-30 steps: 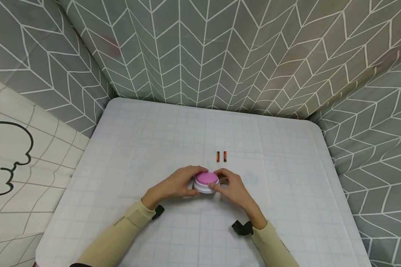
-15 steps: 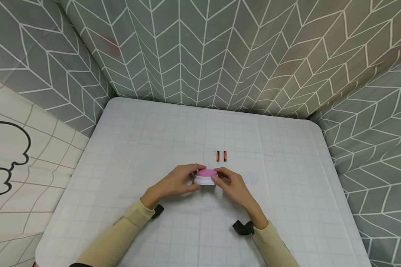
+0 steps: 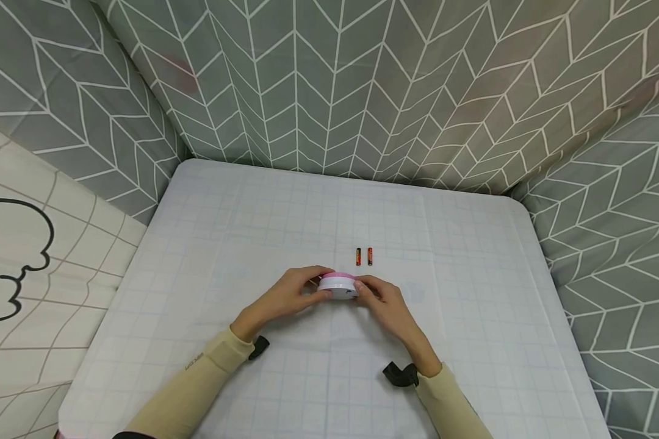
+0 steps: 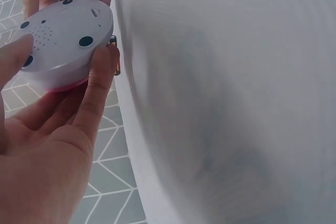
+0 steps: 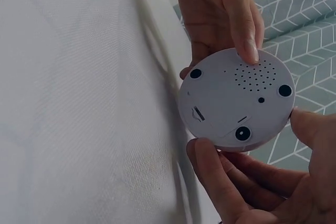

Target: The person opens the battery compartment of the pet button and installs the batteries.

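A round white device with a pink top [image 3: 338, 285] is lifted off the table and tilted, its pink face turned away from me. My left hand [image 3: 288, 297] grips its left edge and my right hand [image 3: 384, 303] grips its right edge. In the wrist views the device's white underside [image 5: 236, 98] [image 4: 62, 32] shows speaker holes, black rubber feet and a cover with a latch slot. Two small batteries [image 3: 363, 256] lie side by side on the table just beyond the hands.
The table [image 3: 252, 231] wears a white cloth with a pale grid. Grey chevron-patterned fabric [image 3: 329, 85] walls it in at the back and both sides. A cream cloth with a black outline [image 3: 22, 268] hangs at the left.
Both hands have lifted the device and tipped it back; the pink top, fully visible a second ago, now shows only as a thin strip. The batteries have not moved.
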The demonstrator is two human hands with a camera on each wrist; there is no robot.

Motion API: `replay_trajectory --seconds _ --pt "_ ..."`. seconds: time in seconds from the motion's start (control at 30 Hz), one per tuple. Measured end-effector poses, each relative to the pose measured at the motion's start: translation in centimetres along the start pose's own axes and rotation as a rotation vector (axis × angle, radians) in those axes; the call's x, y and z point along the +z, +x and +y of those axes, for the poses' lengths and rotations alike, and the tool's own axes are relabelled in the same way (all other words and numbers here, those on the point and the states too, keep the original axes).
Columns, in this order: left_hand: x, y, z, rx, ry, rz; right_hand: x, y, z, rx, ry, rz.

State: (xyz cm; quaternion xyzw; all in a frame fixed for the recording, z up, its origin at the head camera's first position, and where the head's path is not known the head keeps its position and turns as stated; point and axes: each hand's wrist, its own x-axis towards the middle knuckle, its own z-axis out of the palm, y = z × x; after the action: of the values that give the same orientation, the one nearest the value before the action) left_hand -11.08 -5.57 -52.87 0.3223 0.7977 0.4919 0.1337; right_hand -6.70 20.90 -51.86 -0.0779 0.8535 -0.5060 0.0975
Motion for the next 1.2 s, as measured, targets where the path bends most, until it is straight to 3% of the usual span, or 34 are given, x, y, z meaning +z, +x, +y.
replay_trajectory --seconds 0.6,0.8,1.0,1.2 --pt "-0.09 0.20 0.13 -0.049 -0.031 0.025 0.13 0.10 0.04 -0.028 0.111 -0.058" --pt "-0.11 0.30 0.18 -0.092 -0.039 0.030 0.16 0.00 -0.13 -0.028 0.207 -0.119" --pt "-0.17 0.31 0.39 -0.126 -0.086 0.059 0.12 -0.15 -0.31 -0.020 0.218 -0.167" --pt "-0.25 0.34 0.76 -0.147 -0.156 0.055 0.06 -0.22 -0.22 -0.050 0.184 -0.152"
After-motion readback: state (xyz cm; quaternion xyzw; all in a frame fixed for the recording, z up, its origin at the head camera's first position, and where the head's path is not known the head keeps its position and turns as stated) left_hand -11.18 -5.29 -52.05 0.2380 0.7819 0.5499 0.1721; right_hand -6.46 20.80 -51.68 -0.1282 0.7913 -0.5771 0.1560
